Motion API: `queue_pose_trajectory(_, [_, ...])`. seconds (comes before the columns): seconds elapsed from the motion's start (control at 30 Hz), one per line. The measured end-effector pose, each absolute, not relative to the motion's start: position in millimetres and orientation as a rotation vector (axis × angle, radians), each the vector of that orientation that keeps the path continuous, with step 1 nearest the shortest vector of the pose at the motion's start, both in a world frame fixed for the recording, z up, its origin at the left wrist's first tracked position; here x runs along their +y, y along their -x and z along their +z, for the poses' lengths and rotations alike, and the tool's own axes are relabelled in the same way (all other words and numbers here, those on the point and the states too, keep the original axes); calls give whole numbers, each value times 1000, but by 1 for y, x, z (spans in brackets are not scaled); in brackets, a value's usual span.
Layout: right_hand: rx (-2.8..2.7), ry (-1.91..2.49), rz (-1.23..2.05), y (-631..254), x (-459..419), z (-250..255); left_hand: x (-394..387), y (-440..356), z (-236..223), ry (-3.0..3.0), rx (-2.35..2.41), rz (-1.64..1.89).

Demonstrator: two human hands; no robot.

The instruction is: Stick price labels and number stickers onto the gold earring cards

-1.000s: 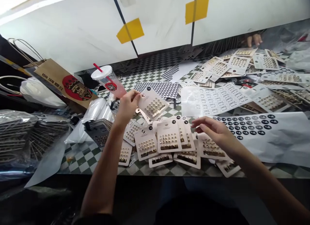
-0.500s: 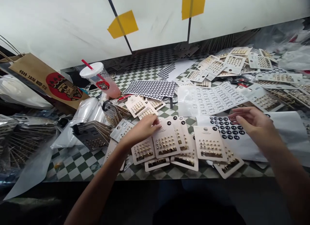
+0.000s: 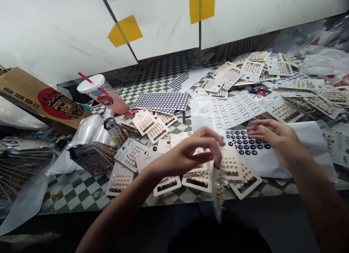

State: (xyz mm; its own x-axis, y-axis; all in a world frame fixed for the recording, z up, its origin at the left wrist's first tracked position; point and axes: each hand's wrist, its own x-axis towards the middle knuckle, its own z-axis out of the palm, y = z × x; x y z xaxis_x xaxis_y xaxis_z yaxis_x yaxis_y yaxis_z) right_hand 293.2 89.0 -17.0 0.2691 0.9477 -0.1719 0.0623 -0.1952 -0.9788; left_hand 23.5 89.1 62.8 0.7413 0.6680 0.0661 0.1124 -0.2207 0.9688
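My left hand (image 3: 191, 153) is shut at the fingertips on a blurred, dangling card of gold studs (image 3: 219, 195), which hangs down past the front of the table. Below and around that hand lie overlapping white cards of gold stud earrings, such as one (image 3: 230, 164) just to its right. My right hand (image 3: 272, 135) holds nothing, its fingers apart, close over a sheet of black round stickers (image 3: 241, 144). Part of that sheet lies under the fingers.
A checkered tabletop (image 3: 73, 191) carries more earring cards at the back right, a printed price sheet (image 3: 229, 113) and plastic bags. A lidded cup with a red straw (image 3: 102, 95) and a kraft paper bag (image 3: 46, 100) stand at the left, near bundled cards (image 3: 92, 158).
My left hand has moved right and now dangles a card, empty-handed half a second ago. My right hand has shifted left over the stickers. The whole scene has slid left in view.
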Motion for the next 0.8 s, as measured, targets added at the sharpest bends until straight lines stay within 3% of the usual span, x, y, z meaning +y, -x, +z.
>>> queue_pose_trajectory(0.13, [-887,1653,1229,-286,106,-14,119,-47,43,-1791,625,372])
queue_pose_trajectory(0.37, [-913,1615,1218,-277,129,-24,146,-78,24,-2048,1096,203])
queue_pose_trajectory(0.63, [-1078,1300,992,-273,115,-17,157,-133,26,-2455,916,639])
queue_pose_trajectory(0.8, [-1294,1266,842,-281,105,-20,156,-147,24,-2495,872,621])
